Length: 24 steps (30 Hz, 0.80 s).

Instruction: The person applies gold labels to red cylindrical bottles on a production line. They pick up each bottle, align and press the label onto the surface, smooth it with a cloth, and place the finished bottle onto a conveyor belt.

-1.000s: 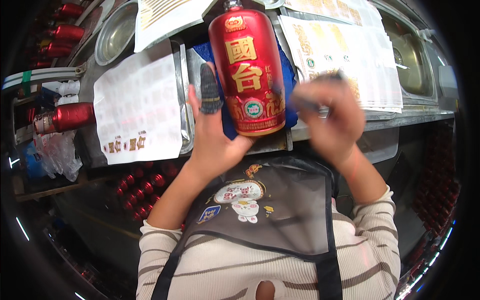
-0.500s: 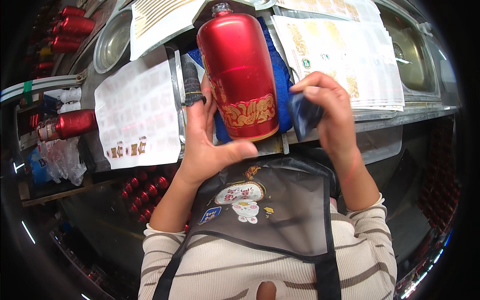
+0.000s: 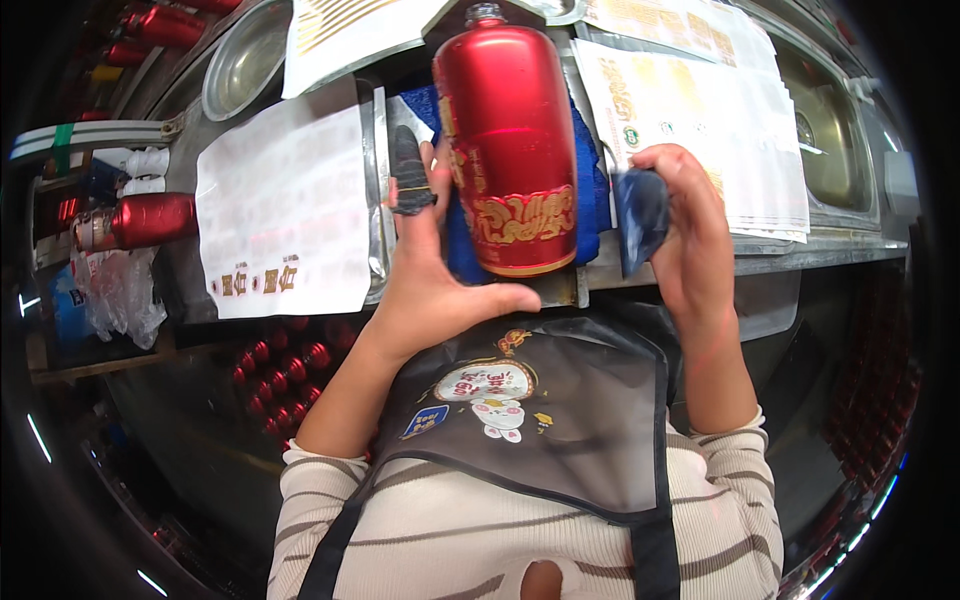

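A glossy red bottle (image 3: 508, 120) with a gold pattern near its base lies on a blue towel (image 3: 592, 205), its clear neck pointing away from me. My left hand (image 3: 425, 290) is spread beside the bottle's left side, with the thumb stretched out by the base. A black cover (image 3: 411, 175) wraps one of its fingers. Whether the fingers touch the bottle is hard to tell. My right hand (image 3: 695, 235), just right of the bottle, pinches a dark blue flat piece (image 3: 642, 215), blurred and apart from the bottle.
Left of the towel lies a white label sheet (image 3: 285, 200), with a metal bowl (image 3: 245, 60) beyond it. Gold-printed sheets (image 3: 700, 130) are stacked to the right, beside a metal basin (image 3: 835, 130). Another red bottle (image 3: 155, 220) lies far left, near a clear plastic bag (image 3: 125, 300).
Much of the table scene has shifted rightward in view. The bottle and both hands sit farther right. My right hand still holds the dark blue piece, now looking narrower and more upright.
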### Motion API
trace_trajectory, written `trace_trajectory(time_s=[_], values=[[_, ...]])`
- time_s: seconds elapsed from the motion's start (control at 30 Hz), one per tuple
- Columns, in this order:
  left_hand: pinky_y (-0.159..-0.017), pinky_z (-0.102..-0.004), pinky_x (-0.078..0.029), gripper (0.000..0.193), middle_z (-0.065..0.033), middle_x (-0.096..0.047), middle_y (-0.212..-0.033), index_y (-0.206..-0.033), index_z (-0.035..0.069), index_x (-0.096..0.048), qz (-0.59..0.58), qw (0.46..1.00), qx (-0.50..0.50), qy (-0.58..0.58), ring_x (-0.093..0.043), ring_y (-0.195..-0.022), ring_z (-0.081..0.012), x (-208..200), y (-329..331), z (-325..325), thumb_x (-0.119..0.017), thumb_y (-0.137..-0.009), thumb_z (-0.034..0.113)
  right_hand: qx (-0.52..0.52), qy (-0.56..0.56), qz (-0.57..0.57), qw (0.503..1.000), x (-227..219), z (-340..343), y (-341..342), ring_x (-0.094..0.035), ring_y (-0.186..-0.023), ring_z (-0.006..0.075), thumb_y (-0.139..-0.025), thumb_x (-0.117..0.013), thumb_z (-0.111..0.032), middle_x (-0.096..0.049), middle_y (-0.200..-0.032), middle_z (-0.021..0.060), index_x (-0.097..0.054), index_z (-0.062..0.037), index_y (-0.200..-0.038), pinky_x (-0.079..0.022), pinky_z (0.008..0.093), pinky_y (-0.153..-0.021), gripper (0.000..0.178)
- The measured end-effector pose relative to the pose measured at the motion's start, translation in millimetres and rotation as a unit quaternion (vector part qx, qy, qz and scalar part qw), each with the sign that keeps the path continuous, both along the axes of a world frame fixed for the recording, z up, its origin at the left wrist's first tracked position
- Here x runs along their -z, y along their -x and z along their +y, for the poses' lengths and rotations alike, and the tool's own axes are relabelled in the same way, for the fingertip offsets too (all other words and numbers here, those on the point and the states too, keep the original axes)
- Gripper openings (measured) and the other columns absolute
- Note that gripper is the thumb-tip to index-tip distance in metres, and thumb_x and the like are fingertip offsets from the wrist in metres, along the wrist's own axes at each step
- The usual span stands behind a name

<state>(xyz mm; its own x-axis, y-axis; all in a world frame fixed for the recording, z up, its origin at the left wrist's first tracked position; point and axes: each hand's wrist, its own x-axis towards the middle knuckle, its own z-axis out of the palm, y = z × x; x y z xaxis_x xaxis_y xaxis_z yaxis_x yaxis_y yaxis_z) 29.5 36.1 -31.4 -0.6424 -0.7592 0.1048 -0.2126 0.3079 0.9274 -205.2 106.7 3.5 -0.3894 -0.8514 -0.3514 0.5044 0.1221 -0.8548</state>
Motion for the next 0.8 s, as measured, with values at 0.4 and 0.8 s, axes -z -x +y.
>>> trace_trajectory(time_s=[0.4,0.8], values=[[-0.122,-0.0483,0.001,0.095,-0.0195,-0.055,-0.143,-0.144,-0.006,-0.042,-0.016,0.991,-0.109,0.069,-0.031,-0.149,-0.0304,16,19,7,-0.089,-0.07,0.031,0.018,0.098,0.487,0.868,1,5,-39,-0.064,-0.078,0.0217,-0.087,-0.069,-0.005,-0.064,-0.093,0.0127,-0.058,0.0005,-0.107,-0.052,0.0324,-0.071,0.023],[-0.122,-0.0515,0.001,0.091,-0.016,-0.058,-0.141,-0.14,0.0,-0.046,-0.032,0.996,-0.078,-0.004,-0.028,-0.15,-0.0303,10,15,1,-0.09,-0.069,0.036,0.028,0.014,0.31,0.95,19,16,-23,-0.058,-0.087,0.01,-0.088,-0.074,-0.006,-0.061,-0.101,0.0067,-0.058,-0.0007,-0.109,-0.048,0.0222,-0.079,0.027]])
